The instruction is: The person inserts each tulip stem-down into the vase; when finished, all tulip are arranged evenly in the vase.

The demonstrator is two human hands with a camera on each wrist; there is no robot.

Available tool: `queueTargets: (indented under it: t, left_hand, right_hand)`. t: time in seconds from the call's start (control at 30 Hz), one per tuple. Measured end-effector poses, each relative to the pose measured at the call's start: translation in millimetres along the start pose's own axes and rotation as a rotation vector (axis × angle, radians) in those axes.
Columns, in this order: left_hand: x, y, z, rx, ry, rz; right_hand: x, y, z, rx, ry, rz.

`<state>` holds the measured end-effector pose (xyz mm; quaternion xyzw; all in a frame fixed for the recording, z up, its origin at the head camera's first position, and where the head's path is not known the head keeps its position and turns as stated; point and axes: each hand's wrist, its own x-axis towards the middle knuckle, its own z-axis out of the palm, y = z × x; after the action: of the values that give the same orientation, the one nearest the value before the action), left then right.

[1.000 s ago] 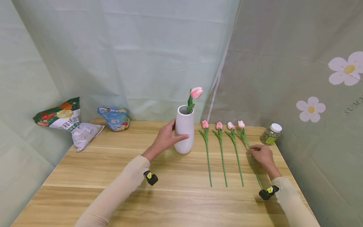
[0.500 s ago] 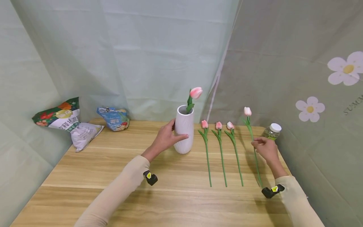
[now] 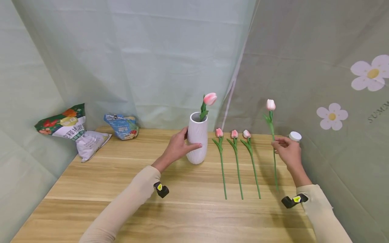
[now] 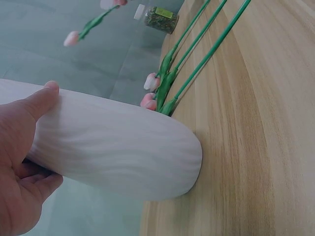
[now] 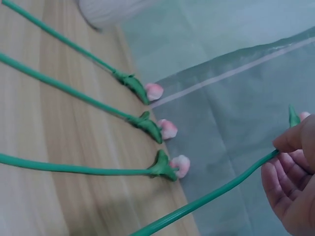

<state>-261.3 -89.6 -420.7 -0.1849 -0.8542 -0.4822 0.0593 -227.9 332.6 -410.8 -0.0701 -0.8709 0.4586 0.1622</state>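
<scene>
A white ribbed vase (image 3: 197,143) stands upright on the wooden table with one pink tulip (image 3: 210,99) in it. My left hand (image 3: 177,145) grips the vase around its side, thumb across the front; the left wrist view shows the fingers wrapping behind the vase (image 4: 123,147). Over the table's right part, my right hand (image 3: 288,152) pinches the green stem of a pale pink tulip (image 3: 270,105), its bloom pointing up. In the right wrist view that stem (image 5: 206,199) runs from between thumb and fingers. Three more tulips (image 3: 238,165) lie side by side between vase and right hand.
A jar with a white lid (image 3: 295,136) stands behind my right hand, mostly hidden. At the back left are a blue bag (image 3: 123,127) and a green-and-white bag (image 3: 73,128). Curtains hang close behind the wooden table (image 3: 182,216) and along its sides.
My right hand has lifted the rightmost tulip off the table, bringing it upright and slightly to the right. My left hand and the vase have stayed in place.
</scene>
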Motion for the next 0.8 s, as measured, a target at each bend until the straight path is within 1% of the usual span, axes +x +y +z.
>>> queueTargets:
  t: [0.13, 0.3, 0.4, 0.5, 0.63, 0.73, 0.8]
  left_hand:
    - [0.5, 0.1, -0.1, -0.003, -0.004, -0.003]
    - [0.5, 0.8, -0.2, -0.007, -0.006, -0.005]
    - [0.3, 0.9, 0.0, -0.01, -0.004, -0.003]
    - [0.4, 0.6, 0.0, -0.006, -0.004, 0.002]
    - [0.5, -0.2, 0.4, 0.0, -0.003, 0.003]
    - [0.4, -0.3, 0.6, 0.0, -0.002, 0.005]
    - [0.6, -0.3, 0.8, 0.002, -0.002, 0.009]
  right_hand:
    - [3.5, -6, 0, 0.062, 0.052, -0.019]
    - [6.3, -17, -3, 0.17, 0.093, -0.028]
    - [6.7, -27, -5, 0.189, 0.12, -0.036]
    - [7.3, -36, -7, 0.215, 0.133, -0.052]
    - [7.9, -48, -8, 0.3, 0.133, -0.084]
    - [7.4, -55, -8, 0.313, 0.131, -0.121]
    - [7.2, -60, -8, 0.297, 0.135, -0.145]
